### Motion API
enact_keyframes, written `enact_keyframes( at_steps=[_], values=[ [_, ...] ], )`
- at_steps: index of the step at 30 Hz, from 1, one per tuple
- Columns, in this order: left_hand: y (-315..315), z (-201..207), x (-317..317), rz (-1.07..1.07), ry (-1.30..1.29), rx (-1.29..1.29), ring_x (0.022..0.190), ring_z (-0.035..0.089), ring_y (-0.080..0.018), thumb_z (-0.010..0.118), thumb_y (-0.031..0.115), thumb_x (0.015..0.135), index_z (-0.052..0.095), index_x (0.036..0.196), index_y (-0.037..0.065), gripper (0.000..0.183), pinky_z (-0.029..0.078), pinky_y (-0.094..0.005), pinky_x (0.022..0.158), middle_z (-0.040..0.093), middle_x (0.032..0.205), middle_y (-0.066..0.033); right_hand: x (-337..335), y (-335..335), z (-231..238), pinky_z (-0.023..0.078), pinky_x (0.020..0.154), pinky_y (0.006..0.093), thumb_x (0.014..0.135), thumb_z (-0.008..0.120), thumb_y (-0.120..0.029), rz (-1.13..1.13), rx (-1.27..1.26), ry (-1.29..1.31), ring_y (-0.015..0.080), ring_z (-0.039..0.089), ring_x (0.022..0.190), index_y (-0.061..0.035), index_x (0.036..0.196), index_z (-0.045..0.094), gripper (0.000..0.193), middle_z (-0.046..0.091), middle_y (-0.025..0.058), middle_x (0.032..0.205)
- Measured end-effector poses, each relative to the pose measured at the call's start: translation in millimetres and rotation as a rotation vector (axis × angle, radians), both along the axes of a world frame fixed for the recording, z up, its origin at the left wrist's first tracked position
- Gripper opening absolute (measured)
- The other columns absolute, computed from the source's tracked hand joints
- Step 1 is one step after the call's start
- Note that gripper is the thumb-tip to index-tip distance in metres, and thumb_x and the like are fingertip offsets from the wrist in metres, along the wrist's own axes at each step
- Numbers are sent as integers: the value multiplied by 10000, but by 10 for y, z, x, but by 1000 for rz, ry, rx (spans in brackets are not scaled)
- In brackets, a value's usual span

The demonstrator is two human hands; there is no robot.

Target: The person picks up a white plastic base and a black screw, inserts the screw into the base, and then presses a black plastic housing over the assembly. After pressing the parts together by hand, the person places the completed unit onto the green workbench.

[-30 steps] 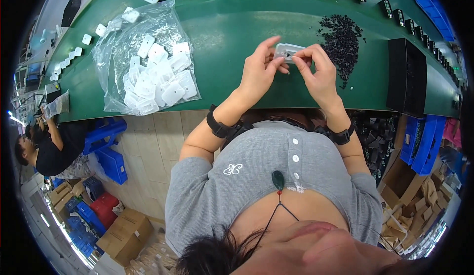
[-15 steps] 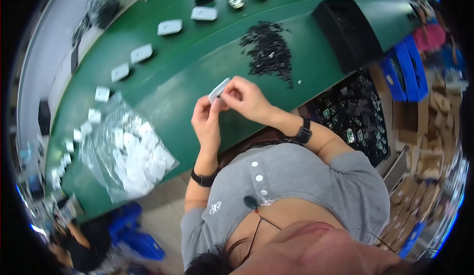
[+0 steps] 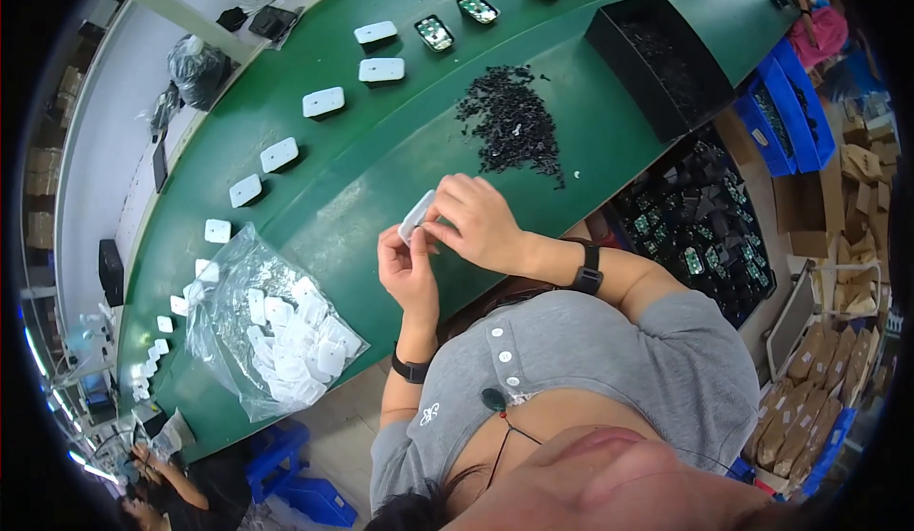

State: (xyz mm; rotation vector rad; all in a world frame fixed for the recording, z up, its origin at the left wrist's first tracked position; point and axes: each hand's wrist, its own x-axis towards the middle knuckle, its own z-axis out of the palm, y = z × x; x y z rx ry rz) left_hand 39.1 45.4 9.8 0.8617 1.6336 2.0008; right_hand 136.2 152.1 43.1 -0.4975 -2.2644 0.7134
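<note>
A white plastic cover is tilted up on edge over the near side of the green table, gripped by the fingers of my left hand. My right hand is closed, its thumb and fingertips pinched against the cover's near face. Whatever lies between those right fingertips is hidden. Beyond my hands is a loose pile of small black parts. To the left, a clear plastic bag lies open with many white covers spilling in it.
White-topped cases curve in a row along the green table. Farther right the row continues as black cases with exposed circuit boards. A black box stands at right; below it is a tray of boards. Blue bins and co-workers flank the table.
The whole view has shifted, so the table's contents sit lower in the picture. Both hands stay at the white cover, with the right fingers still pinched against it.
</note>
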Motion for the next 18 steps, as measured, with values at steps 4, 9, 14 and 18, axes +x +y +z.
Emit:
enact_keyframes(
  at_steps=[4,9,14,18],
  values=[
    [-4,57,-29,-69,-54,-1,721,618,-114,602,51,940,564,991,-16,93,487,-221,597,618,936,-84,5,163,63,436,737,348,726,771,-182,-1,-74,40,247,534,894,-69,876,582,266,504,70,962],
    [-41,96,-145,-183,-201,-37,723,624,-132,577,68,955,571,982,-16,88,481,-228,593,631,906,-85,-22,436,95,434,757,327,746,746,-176,325,-621,-176,199,510,878,-55,892,566,262,482,65,950],
    [48,137,-287,-207,-500,43,724,627,-152,521,97,987,578,997,-39,148,487,-243,602,635,897,-94,-178,421,-21,449,601,287,796,737,-198,308,-550,-71,151,546,680,-43,912,494,311,551,44,798],
    [121,104,-435,-91,-500,-52,679,622,-147,505,113,997,577,1002,-38,167,477,-235,559,642,873,-91,-322,545,-64,457,618,268,789,795,-298,374,-826,-290,107,542,705,-57,934,512,400,550,24,803]
  ],
)
